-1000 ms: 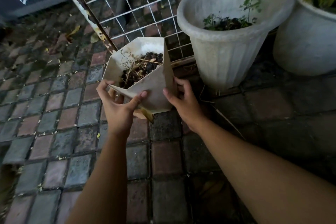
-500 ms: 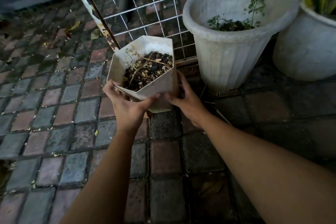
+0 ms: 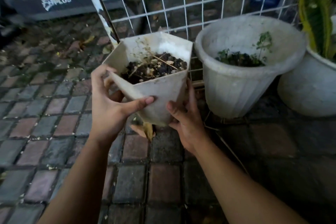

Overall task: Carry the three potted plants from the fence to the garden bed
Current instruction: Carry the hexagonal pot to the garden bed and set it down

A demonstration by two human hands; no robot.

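Observation:
A small white angular pot (image 3: 160,94) with dark soil and dry twigs is held off the paving, tilted a little. My left hand (image 3: 111,107) grips its left side with the thumb across the front face. My right hand (image 3: 185,120) cups its lower right side. To the right, a round white pot (image 3: 234,87) with a few small green sprouts stands against the white wire fence (image 3: 163,5). At the far right edge stands a third white pot (image 3: 309,87) with tall green-yellow leaves.
The ground is wet brick paving (image 3: 54,123) with scattered dry leaves. A rusty white fence post (image 3: 99,9) leans behind the held pot. Beyond the fence a dark object with white lettering (image 3: 54,3) lies at the top left.
Both hands have lifted the angular pot up off the paving and nearer to me. The two round pots have not moved.

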